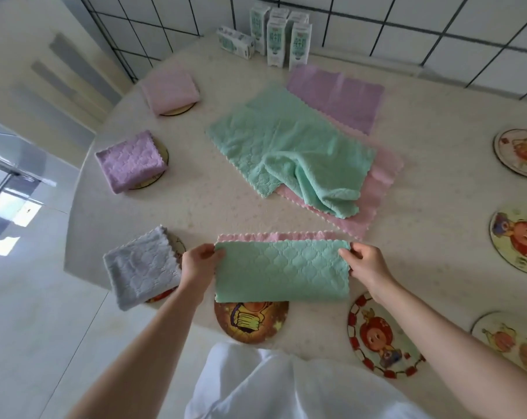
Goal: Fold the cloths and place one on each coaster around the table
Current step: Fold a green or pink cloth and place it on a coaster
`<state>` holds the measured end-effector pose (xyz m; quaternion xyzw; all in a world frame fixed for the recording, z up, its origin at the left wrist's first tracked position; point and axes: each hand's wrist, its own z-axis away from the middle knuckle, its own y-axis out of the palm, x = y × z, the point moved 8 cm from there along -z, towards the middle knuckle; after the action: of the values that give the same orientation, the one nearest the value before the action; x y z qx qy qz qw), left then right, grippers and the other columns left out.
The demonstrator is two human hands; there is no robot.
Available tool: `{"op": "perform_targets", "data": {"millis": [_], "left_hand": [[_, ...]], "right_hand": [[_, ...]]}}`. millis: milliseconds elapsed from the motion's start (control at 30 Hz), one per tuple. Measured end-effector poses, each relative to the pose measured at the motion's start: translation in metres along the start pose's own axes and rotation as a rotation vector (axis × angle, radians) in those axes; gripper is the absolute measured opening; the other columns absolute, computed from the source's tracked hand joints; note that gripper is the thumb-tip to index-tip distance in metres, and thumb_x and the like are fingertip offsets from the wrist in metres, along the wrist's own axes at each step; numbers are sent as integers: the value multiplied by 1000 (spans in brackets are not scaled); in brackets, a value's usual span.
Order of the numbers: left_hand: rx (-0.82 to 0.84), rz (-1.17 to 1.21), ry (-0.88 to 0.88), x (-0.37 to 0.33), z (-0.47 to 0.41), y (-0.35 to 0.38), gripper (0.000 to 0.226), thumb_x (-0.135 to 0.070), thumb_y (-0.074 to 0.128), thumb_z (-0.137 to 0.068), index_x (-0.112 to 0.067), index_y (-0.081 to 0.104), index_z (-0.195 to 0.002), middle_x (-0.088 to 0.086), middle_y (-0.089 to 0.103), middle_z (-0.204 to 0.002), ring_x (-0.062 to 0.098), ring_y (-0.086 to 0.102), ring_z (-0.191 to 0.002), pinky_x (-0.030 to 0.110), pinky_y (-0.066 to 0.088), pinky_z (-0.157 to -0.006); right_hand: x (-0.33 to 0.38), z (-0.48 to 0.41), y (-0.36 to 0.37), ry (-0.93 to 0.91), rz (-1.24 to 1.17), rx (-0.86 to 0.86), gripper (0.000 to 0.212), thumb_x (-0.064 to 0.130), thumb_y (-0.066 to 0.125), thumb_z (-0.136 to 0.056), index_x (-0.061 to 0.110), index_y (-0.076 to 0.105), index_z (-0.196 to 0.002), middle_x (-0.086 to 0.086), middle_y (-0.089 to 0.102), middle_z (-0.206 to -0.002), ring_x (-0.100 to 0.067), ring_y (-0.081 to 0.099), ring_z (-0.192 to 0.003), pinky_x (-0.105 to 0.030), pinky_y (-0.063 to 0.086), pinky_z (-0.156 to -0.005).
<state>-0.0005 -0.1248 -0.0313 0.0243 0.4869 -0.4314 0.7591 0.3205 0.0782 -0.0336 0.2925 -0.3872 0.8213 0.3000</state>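
Observation:
A green cloth point(281, 272) with a pink underside, folded over once into a wide strip, lies at the near table edge. My left hand point(198, 264) pinches its left end and my right hand point(366, 266) pinches its right end. Its lower edge overlaps a dark round coaster point(251, 323). Folded cloths sit on three coasters along the left: grey point(141, 269), purple point(130, 161) and pink point(170, 90). Bare coasters lie to the right: a red-rimmed one point(380, 337), and others point(517, 241), point(519, 152), point(510, 340).
In the middle of the round table point(195, 207) lies a pile of unfolded cloths: green point(286, 146) on top, pink point(374, 204) beneath, purple point(337, 96) behind. Several white cartons point(274, 37) stand at the far edge by the tiled wall. The floor drops away at left.

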Motion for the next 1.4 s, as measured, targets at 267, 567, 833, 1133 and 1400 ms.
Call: {"op": "perform_targets", "data": {"millis": [267, 567, 833, 1133, 1400], "left_hand": [[-15, -91, -39, 3, -19, 3, 10, -17, 69, -84, -24, 66, -78, 4, 69, -83, 30, 65, -86, 49, 57, -80], [-23, -253, -16, 1, -33, 5, 12, -26, 65, -86, -16, 66, -93, 3, 69, -87, 27, 65, -77, 49, 58, -73], [-95, -388, 59, -11, -32, -1, 18, -27, 63, -89, -10, 66, -92, 7, 70, -83, 24, 66, -69, 34, 57, -63], [-116, -550, 427, -36, 25, 12, 27, -15, 58, -90, -9, 55, -116, 4, 58, -113, 17, 55, -103, 27, 44, -89], [315, -832, 988, -6, 121, 111, 43, -18, 51, -92, -11, 49, -135, 4, 51, -140, 23, 40, -135, 40, 36, -111]], "right_hand": [[2, -19, 4, 55, -28, 24, 16, 19, 62, -89, 4, 65, -86, -7, 51, -73, -18, 49, -69, -33, 49, -63], [-4, -37, 3, 86, 53, 1, 19, 26, 66, -86, 8, 67, -80, -1, 51, -64, -18, 50, -64, -42, 55, -67], [4, -41, -2, 63, 178, -45, 36, 35, 69, -83, 6, 60, -64, -1, 52, -55, -18, 49, -56, -31, 44, -59], [39, 9, -12, -324, 511, -156, 17, 14, 56, -92, 6, 58, -107, -1, 63, -98, -13, 60, -80, -19, 49, -67], [47, 86, 75, -863, 765, 37, 43, -2, 63, -80, 2, 58, -122, -11, 62, -120, -25, 58, -112, -32, 49, -97]]}}
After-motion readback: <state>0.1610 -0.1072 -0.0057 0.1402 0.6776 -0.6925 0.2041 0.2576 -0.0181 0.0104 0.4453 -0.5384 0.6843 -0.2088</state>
